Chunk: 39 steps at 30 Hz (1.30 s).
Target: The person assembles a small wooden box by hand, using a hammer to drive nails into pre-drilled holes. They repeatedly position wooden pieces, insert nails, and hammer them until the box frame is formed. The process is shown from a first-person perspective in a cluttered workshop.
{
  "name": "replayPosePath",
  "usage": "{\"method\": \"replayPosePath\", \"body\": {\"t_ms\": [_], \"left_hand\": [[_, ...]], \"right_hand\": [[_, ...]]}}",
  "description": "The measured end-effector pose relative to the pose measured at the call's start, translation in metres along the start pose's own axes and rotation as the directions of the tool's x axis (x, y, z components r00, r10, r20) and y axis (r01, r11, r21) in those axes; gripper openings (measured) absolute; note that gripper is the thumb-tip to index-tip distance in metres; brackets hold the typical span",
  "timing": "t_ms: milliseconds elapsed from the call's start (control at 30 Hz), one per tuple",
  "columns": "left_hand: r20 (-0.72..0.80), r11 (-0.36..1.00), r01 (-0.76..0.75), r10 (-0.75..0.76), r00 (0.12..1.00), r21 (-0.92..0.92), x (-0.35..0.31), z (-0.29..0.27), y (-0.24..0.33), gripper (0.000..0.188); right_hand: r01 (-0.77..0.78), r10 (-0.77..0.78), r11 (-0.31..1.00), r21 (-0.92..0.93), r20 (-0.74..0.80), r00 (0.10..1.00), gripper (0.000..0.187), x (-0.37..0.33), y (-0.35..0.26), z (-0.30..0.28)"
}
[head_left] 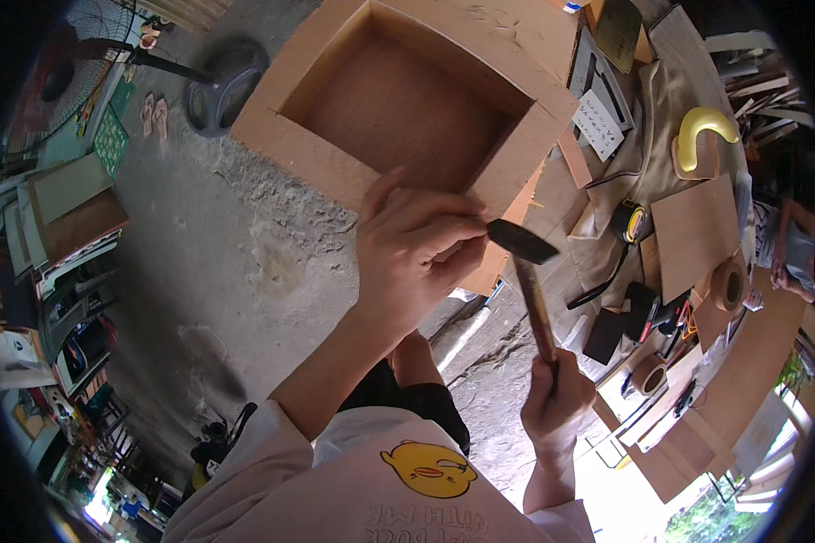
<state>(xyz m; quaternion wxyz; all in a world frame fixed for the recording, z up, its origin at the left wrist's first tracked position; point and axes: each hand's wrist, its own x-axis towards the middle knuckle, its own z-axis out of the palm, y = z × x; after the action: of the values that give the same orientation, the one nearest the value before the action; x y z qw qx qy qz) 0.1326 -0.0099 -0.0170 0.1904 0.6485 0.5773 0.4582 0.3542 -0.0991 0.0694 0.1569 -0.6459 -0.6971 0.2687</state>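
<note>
1. The left hand (414, 246) sits at frame centre, fingers curled and pinched together against the near wall of the box (407, 100) — whatever small thing they pinch is too small to make out.
2. The right hand (557, 398), lower right of centre, is closed tight round the wooden handle of a hammer (530, 271).
3. The hammer's dark head lies just beside the left fingertips, at the box's lower right corner.
4. The box — an open, square, brown board frame — fills the upper centre of the frame.
5. To the right, a cluttered table (743, 380) carries a tape measure (632, 222), tape rolls (727, 285), board pieces and a yellow curved handle (702, 131).
6. A fan (91, 45) stands at upper left.
</note>
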Motion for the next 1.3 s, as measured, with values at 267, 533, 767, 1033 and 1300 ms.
{"method": "replayPosePath", "body": {"t_ms": [267, 533, 767, 1033, 1300], "left_hand": [[0.026, 1.0, 0.023, -0.023, 0.999, 0.0, 0.0, -0.002, 0.0, 0.014], [0.028, 0.999, 0.032, -0.031, 0.999, -0.026, -0.001, -0.001, 0.0, 0.015], [0.08, 1.0, 0.002, -0.004, 0.997, 0.022, -0.006, -0.005, -0.007, 0.022], [0.006, 0.975, -0.124, 0.125, 0.992, 0.184, -0.024, 0.003, -0.023, 0.033], [0.033, 0.976, -0.135, 0.131, 0.991, 0.169, -0.023, -0.003, -0.021, 0.039]], "right_hand": [[0.016, -0.016, 0.998, -0.065, 0.001, 1.0, 0.023, 0.0, -0.001, 0.002], [0.053, -0.056, 0.998, -0.027, -0.094, 0.994, 0.024, -0.009, 0.003, 0.008], [0.072, -0.066, 0.997, 0.005, -0.344, 0.937, 0.047, -0.019, 0.005, 0.005], [0.07, -0.091, 0.991, -0.117, -0.18, 0.98, 0.043, -0.005, 0.0, 0.014], [-0.091, 0.088, 0.994, -0.067, -0.043, 0.995, 0.03, -0.011, -0.001, 0.016]]}}
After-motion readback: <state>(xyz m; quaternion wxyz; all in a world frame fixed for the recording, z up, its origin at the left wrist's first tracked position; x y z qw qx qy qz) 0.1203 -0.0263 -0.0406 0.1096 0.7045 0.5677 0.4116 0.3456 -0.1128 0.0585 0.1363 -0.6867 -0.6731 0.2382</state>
